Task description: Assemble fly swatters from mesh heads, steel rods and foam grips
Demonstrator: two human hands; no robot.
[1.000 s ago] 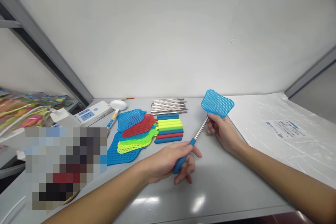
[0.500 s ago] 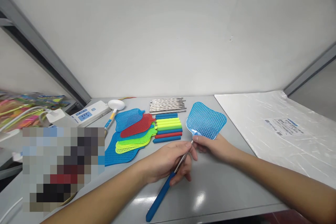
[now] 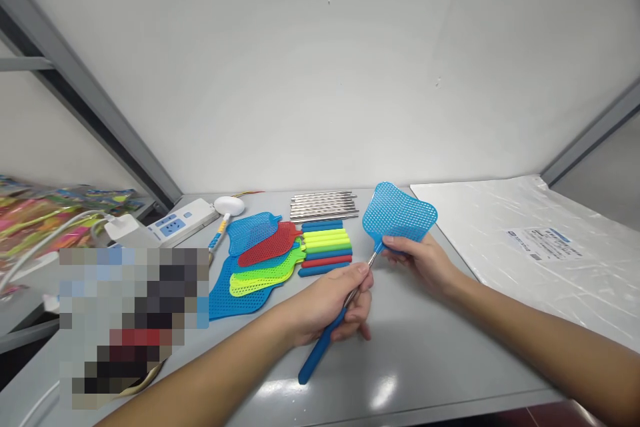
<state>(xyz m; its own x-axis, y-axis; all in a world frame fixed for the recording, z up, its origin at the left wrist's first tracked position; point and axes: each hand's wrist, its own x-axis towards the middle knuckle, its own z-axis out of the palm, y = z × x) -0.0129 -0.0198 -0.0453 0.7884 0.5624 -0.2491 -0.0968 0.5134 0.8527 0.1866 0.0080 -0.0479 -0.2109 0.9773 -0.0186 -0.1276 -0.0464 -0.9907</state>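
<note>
Between my hands is a fly swatter with a blue mesh head (image 3: 399,212), a metal rod (image 3: 372,259) and a blue handle (image 3: 316,357). My left hand (image 3: 337,303) is closed around the rod, close to where it enters the handle. With thumb and fingers, my right hand (image 3: 417,253) pinches the base of the mesh head where it meets the rod. Left of them lie loose mesh heads in blue, red (image 3: 267,245) and yellow-green (image 3: 265,275), partly overlapping. Beside these is a row of handle tubes (image 3: 326,247) in blue, yellow and red. Several metal rods (image 3: 324,205) lie behind.
A white plastic-wrapped package (image 3: 500,227) with a label covers the table's right side. At the left are a power strip (image 3: 183,221), a round white item (image 3: 229,205) on a striped stem, cables and colourful bagged goods (image 3: 55,220). A pixelated patch hides the front left.
The swatter and both hands have risen slightly and shifted right. My right hand now grips higher on the head's base, with its fingers apart from my left hand. The view has tilted a little.
</note>
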